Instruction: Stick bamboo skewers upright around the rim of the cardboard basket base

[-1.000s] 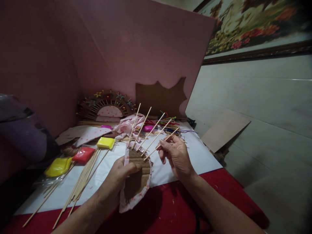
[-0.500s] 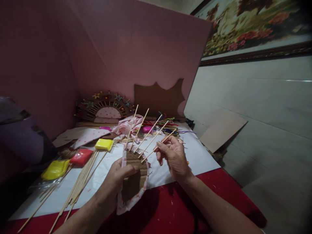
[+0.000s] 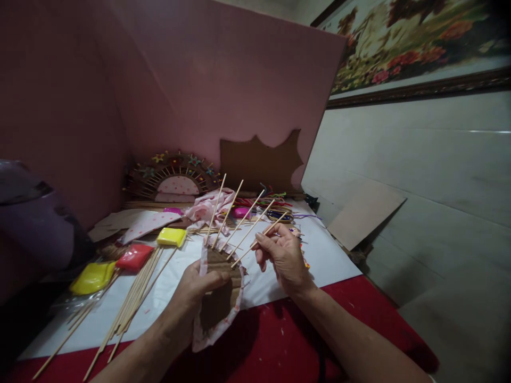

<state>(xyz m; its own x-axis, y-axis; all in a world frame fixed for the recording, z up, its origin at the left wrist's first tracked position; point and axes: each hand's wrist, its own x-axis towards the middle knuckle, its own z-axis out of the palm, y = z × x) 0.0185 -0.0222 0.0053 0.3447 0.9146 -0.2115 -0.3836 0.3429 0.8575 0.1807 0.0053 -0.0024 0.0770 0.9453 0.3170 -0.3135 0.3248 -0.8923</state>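
My left hand (image 3: 205,284) grips a half-round cardboard piece (image 3: 219,310) by its straight side, thumb flat on the brown face. Pale dotted cloth wraps its rim. Several thin wooden sticks (image 3: 244,222) stand out from the curved edge in a fan. Between thumb and fingers, my right hand (image 3: 281,258) pinches the nearest wooden stick (image 3: 259,239), whose lower end meets the cardboard's edge. Whether that end sits inside the cardboard, I cannot tell. Behind the sticks lies crumpled pink cloth (image 3: 207,207).
Loose wooden sticks (image 3: 133,298) lie on the left of the white sheet (image 3: 327,255), near yellow (image 3: 93,277) and red packets (image 3: 134,257). At the back stand a decorated cardboard fan (image 3: 178,185) and a cut cardboard sheet (image 3: 259,165). Red cloth (image 3: 359,314) covers the front edge.
The view has shifted very slightly. Both hands keep their hold, and the stick in my right hand has dipped a little at its upper end.
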